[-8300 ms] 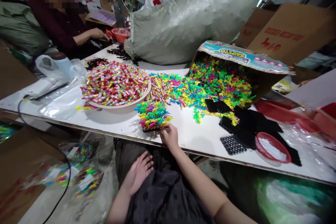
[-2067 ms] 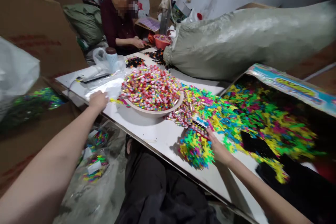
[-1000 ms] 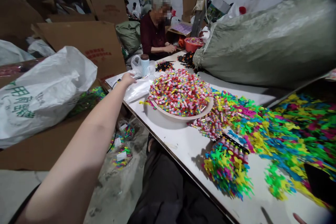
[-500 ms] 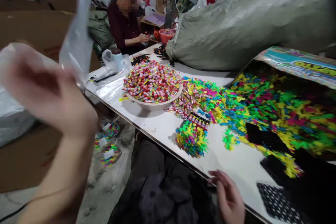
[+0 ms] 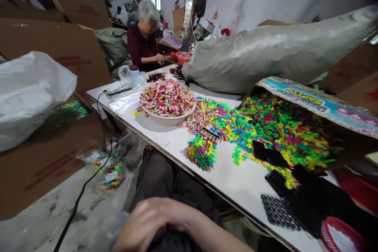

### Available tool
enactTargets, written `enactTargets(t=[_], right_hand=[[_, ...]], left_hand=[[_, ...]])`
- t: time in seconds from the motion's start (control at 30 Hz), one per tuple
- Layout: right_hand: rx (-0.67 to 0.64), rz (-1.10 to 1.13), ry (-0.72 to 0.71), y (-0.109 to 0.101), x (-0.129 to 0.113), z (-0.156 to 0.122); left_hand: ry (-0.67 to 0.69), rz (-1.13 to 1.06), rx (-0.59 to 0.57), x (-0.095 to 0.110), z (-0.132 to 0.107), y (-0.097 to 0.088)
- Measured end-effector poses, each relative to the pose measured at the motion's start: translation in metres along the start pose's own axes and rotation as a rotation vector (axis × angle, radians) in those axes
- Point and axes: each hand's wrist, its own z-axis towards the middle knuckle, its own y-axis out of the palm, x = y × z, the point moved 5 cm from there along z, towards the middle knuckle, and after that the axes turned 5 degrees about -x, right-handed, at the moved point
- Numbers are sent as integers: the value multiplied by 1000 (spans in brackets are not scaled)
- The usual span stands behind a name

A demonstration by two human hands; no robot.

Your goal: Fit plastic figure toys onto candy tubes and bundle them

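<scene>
My two hands are low over my lap, below the white table's (image 5: 177,145) edge, and both are smeared by motion. My right hand (image 5: 165,216) is curled, and its forearm comes in from the lower right. My left hand (image 5: 126,240) lies beside and under it, mostly hidden. A faint clear plastic sheen (image 5: 116,220) shows at their left. The nearest thing on the table is a black tray packed with coloured plastic toys (image 5: 203,151). Behind it stands a bowl (image 5: 168,120) heaped with wrapped candies.
Loose coloured toys (image 5: 265,126) spill from a tipped printed box (image 5: 319,102). Empty black trays (image 5: 277,210) and a red basket (image 5: 339,236) lie at the right. A grey sack (image 5: 265,55) lies at the back. A co-worker (image 5: 141,43) sits at the far end. A white bag (image 5: 29,90), cardboard and a cable (image 5: 82,189) are at the left.
My left hand took a clear bag from the table's left end, lifted it, then dropped to my lap. My right hand left the toy tray and joined it. The view swung back.
</scene>
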Motion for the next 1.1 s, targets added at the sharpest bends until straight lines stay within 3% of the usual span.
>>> enactTargets(t=[0.07, 0.13, 0.2, 0.27, 0.33, 0.43, 0.53, 0.7, 0.87, 1.0, 1.03, 1.1], right_hand=[[107, -3, -125, -9, -20, -6], [264, -60, -289, -24, -43, -23], [437, -144, -432, -39, -62, -48], [594, -231, -513, -51, -71, -70], [725, -302, -570, -60, -75, -87], [815, -395, -619, -63, -75, -95], [768, -606, -689, -53, -82, -91], [459, -1051, -740, -21, -93, -88], [547, -1084, -780, -27, -131, -107], [160, -1220, -680, -18, -167, -101], [95, -1224, -648, -17, -173, -100], [92, -1166, -586, -21, -183, -98]], left_hand=[[93, 40, -17, 12, 2, 3], [71, 57, 125, 15, 11, -6], [-110, -35, 341, 7, 21, -18], [-338, -248, 439, -7, 27, -20], [-478, -505, 386, -16, 32, -12], [-456, -766, 156, -11, 43, -6], [-419, -902, 48, -2, 52, -12], [-538, -955, 40, -1, 68, -21], [-337, -862, -340, 23, 85, -24], [-198, -711, -517, 45, 103, -38], [-158, -651, -546, 50, 109, -43], [-68, -511, -572, 58, 122, -56]])
